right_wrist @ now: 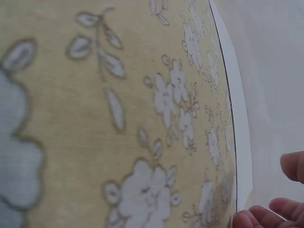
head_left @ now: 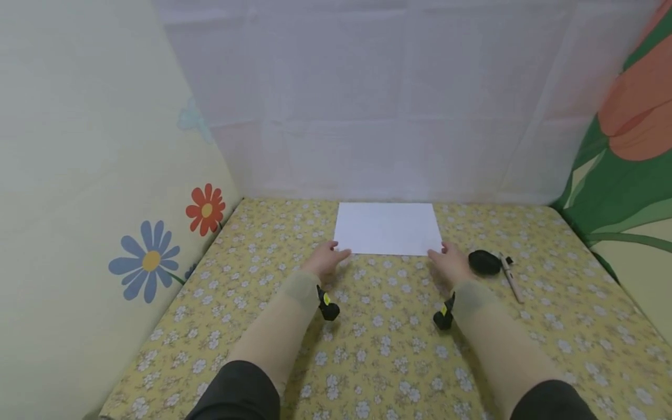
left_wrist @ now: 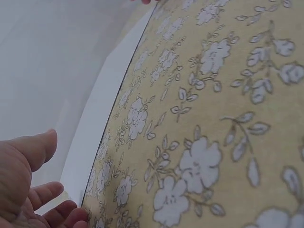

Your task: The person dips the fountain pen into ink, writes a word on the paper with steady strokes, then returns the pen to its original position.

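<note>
A white sheet of paper (head_left: 387, 228) lies flat at the far side of the table, its long edge toward me. At its near left corner is my left hand (head_left: 323, 260), thumb raised apart from the fingers. The left wrist view has those fingertips (left_wrist: 76, 216) right at the edge of the paper (left_wrist: 102, 99). My right hand (head_left: 450, 263) is at the near right corner. Seen from the right wrist, its fingertips (right_wrist: 244, 219) meet the sheet's edge while the thumb (right_wrist: 293, 166) stays lifted away from them.
A black rounded object (head_left: 484, 262) and a slim light-coloured pen (head_left: 511, 281) lie to the right of my right hand. The table has a yellow floral cloth (head_left: 385, 361). A white cloth (head_left: 367, 99) hangs behind it, with flower-patterned walls at both sides.
</note>
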